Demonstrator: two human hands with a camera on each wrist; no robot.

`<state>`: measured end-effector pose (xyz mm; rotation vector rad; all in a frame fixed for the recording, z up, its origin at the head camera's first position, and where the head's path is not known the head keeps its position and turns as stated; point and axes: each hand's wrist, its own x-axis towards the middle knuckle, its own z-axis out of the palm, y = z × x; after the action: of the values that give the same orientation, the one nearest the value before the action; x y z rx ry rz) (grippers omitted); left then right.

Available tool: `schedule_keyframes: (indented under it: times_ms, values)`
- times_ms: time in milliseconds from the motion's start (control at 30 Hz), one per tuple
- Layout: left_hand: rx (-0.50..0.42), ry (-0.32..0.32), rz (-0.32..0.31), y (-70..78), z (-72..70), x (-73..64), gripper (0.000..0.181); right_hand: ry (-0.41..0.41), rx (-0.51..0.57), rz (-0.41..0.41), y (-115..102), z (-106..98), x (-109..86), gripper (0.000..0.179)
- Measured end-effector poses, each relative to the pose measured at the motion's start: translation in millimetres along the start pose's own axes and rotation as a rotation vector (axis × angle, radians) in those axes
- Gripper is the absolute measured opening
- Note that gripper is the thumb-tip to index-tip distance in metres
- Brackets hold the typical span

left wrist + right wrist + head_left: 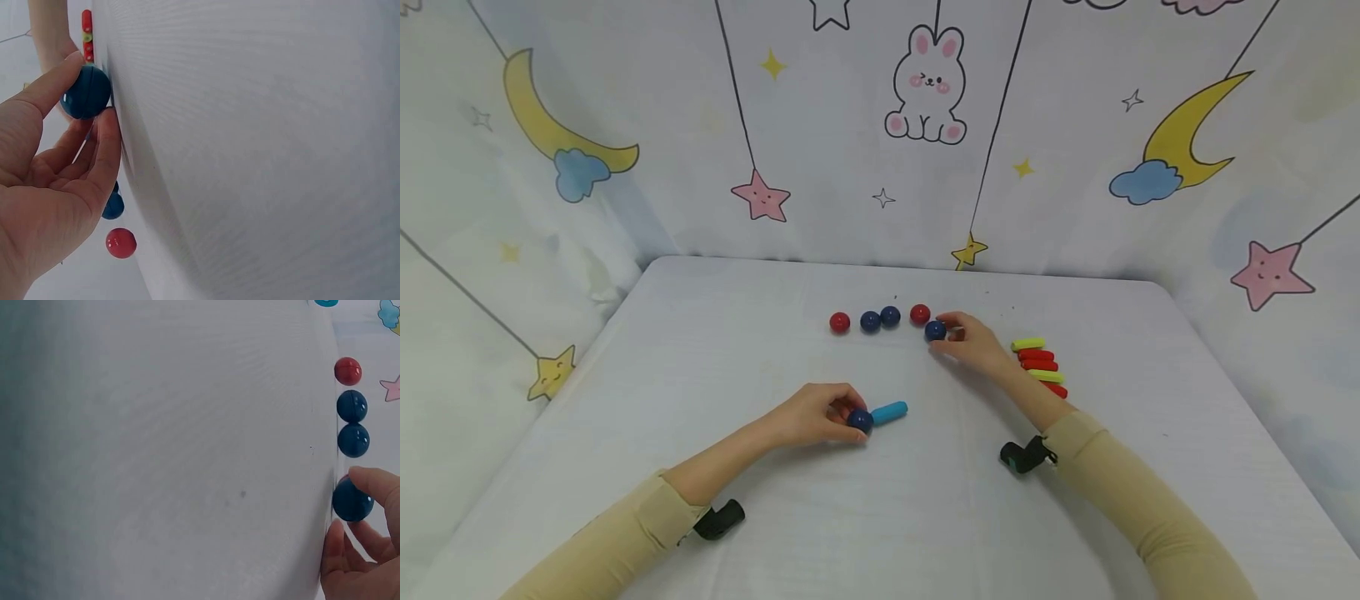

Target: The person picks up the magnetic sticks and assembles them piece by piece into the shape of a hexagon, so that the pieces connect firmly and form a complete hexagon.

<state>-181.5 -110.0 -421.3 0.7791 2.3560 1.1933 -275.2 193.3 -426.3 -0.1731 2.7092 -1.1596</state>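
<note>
My left hand (820, 414) pinches a dark blue ball (860, 421) between thumb and fingers, low over the white table. A light blue stick (890, 412) lies on the table with its near end right at that ball. Farther back, my right hand (973, 343) has thumb and fingertips around another dark blue ball (353, 500), just in front of a red ball (920, 314). In the right wrist view that red ball is nearly all hidden behind the held one.
Left of the right hand, two dark blue balls (880, 318) sit side by side, with a red ball (839, 322) at the row's left end. Several red and yellow-green sticks (1037, 365) lie beside the right forearm, which partly covers them. A printed cloth (865, 150) hangs behind the table.
</note>
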Motion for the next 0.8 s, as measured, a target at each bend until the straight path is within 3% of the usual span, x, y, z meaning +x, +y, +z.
schedule_keyframes:
  times_ms: [533,800]
  values:
    - [0.013,0.000,-0.006,0.6,-0.3,-0.2,0.036,0.026,0.000,-0.042,-3.1,1.7,-2.6,0.048]
    - [0.009,0.003,-0.009,1.5,0.0,-0.5,0.035,-0.023,-0.009,-0.032,-2.5,-1.4,-8.4,0.046]
